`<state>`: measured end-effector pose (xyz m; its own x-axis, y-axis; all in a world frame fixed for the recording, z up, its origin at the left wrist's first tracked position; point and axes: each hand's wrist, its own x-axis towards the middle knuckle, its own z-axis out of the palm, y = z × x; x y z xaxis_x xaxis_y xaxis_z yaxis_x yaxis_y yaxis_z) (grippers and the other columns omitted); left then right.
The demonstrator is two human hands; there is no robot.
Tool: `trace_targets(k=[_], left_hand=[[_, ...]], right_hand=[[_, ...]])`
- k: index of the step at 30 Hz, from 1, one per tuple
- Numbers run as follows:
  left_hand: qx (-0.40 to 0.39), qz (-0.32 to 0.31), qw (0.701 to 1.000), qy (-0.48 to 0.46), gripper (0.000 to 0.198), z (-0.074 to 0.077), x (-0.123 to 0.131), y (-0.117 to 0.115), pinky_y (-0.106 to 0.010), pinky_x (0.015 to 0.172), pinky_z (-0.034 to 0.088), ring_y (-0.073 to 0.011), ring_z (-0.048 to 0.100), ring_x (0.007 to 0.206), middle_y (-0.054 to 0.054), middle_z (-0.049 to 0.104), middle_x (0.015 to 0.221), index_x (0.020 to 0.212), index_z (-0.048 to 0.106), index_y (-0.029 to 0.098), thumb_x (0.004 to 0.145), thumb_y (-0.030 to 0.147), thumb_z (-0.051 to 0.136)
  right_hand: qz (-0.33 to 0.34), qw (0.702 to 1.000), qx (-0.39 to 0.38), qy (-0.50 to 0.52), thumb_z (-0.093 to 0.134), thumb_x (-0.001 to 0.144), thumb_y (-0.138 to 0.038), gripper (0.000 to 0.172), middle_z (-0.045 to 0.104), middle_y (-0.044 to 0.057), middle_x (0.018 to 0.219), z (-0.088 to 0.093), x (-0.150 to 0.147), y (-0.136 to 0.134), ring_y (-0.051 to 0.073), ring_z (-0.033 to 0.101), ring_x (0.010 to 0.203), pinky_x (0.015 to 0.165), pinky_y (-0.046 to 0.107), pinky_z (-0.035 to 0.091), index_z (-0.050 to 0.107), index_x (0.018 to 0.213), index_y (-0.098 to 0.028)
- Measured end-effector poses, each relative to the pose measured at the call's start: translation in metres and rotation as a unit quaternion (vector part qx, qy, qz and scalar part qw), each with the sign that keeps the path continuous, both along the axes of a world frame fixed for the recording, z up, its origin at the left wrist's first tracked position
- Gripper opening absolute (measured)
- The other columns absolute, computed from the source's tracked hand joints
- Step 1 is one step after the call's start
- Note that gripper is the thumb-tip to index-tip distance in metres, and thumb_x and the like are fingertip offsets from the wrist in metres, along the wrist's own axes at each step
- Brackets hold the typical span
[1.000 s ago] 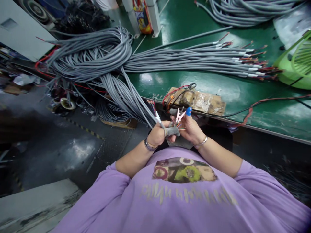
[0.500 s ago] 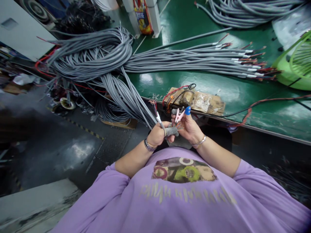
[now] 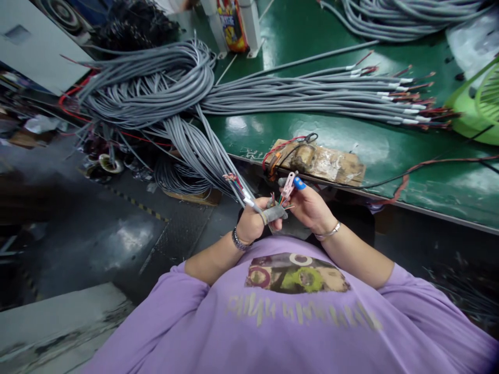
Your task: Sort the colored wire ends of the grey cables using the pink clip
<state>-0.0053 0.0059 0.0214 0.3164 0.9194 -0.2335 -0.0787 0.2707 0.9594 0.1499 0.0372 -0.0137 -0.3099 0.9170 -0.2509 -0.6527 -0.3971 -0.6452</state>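
My left hand [image 3: 251,224] is closed around the end of a grey cable, with a worn grey cover [image 3: 274,213] on its thumb. Thin coloured wires [image 3: 283,198] fan out past that thumb. Between the fingers of my right hand [image 3: 312,210] is a small pink clip [image 3: 289,183], its lower end at the wires. A blue finger cot [image 3: 299,183] covers the right thumb. Just above the left hand, another grey cable end [image 3: 246,198] with a white sleeve and bared coloured wires sticks up. Whether the clip grips a wire is too small to tell.
Grey cables [image 3: 148,98] lie coiled on the green bench [image 3: 249,137], their stripped ends stretching right. A wooden block [image 3: 331,163] with wires sits at the bench edge. Further right are a green fan [image 3: 475,106] and a reddish cord [image 3: 405,176].
The pink clip has gone from spread legs to pressed together and now stands more upright. My right hand has moved slightly right. The sleeved cable end above my left hand leans further left.
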Motion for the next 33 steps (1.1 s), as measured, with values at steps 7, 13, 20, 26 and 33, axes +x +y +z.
trace_targets(k=[7, 13, 20, 26, 33], left_hand=[[-0.008, 0.013, 1.0, 0.014, 0.042, -0.009, 0.004, 0.002, -0.022, 0.046, 0.044, -0.0099, 0.054, 0.043, -0.003, 0.064, 0.052, 0.067, 0.067, 0.012, 0.068, 0.053, 0.077], [-0.008, 0.02, 1.0, -0.002, 0.04, -0.012, 0.006, 0.002, -0.021, 0.044, 0.044, -0.009, 0.053, 0.041, -0.001, 0.064, 0.052, 0.069, 0.067, 0.012, 0.069, 0.052, 0.077], [0.0, 0.023, 1.0, 0.022, 0.043, -0.017, 0.005, 0.002, -0.022, 0.046, 0.046, -0.0097, 0.055, 0.043, -0.002, 0.064, 0.051, 0.064, 0.065, 0.013, 0.068, 0.054, 0.076], [0.011, 0.016, 0.999, 0.032, 0.045, -0.019, 0.003, 0.001, -0.023, 0.047, 0.047, -0.0102, 0.055, 0.043, -0.003, 0.063, 0.052, 0.062, 0.065, 0.013, 0.069, 0.057, 0.075], [0.054, 0.03, 0.997, 0.037, 0.041, -0.011, 0.0, -0.01, -0.023, 0.049, 0.047, -0.0099, 0.055, 0.045, -0.003, 0.065, 0.054, 0.063, 0.065, 0.014, 0.076, 0.052, 0.072]], right_hand=[[-0.149, 0.978, 0.062, -0.134, 0.07, 0.072, -0.068, 0.047, 0.057, -0.002, 0.063, -0.007, -0.005, -0.003, 0.011, 0.048, 0.057, 0.057, 0.025, 0.043, 0.064, 0.069, -0.022], [-0.041, 0.998, -0.039, -0.011, 0.072, 0.065, -0.074, 0.055, 0.064, 0.001, 0.066, 0.003, -0.009, 0.005, 0.013, 0.056, 0.06, 0.055, 0.026, 0.047, 0.064, 0.073, -0.02], [-0.071, 0.996, -0.059, 0.01, 0.076, 0.067, -0.066, 0.048, 0.064, 0.0, 0.065, 0.007, -0.011, 0.006, 0.013, 0.056, 0.059, 0.059, 0.028, 0.048, 0.065, 0.075, -0.02], [-0.05, 0.998, -0.043, 0.007, 0.069, 0.066, -0.076, 0.057, 0.066, 0.001, 0.071, 0.001, -0.01, 0.004, 0.014, 0.057, 0.063, 0.058, 0.028, 0.048, 0.065, 0.082, -0.022], [0.013, 0.998, -0.047, 0.028, 0.055, 0.074, -0.081, 0.062, 0.069, 0.003, 0.076, 0.006, -0.004, 0.0, 0.013, 0.057, 0.06, 0.057, 0.026, 0.047, 0.067, 0.084, -0.021]])
